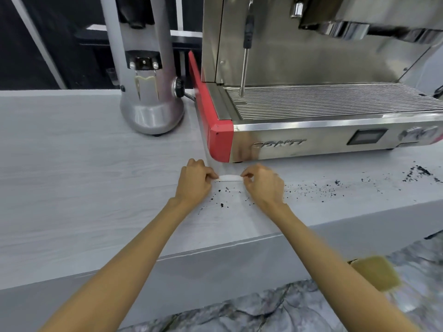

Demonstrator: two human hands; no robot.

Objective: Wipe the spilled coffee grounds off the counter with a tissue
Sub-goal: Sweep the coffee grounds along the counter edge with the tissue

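A white tissue (229,178), folded into a narrow strip, is stretched between my two hands just above the grey counter (84,188). My left hand (195,182) pinches its left end and my right hand (263,184) pinches its right end. Dark coffee grounds (223,203) lie scattered on the counter right below the tissue and between my wrists. More grounds (311,189) trail to the right, ending in a denser patch (418,172) near the right edge.
A red and steel espresso machine (311,137) stands just behind my hands, its steam wand (245,56) hanging over the drip tray. A silver grinder (149,97) stands at back left. The counter's front edge (215,248) drops to a marbled floor; a blurred yellow object (376,271) shows lower right.
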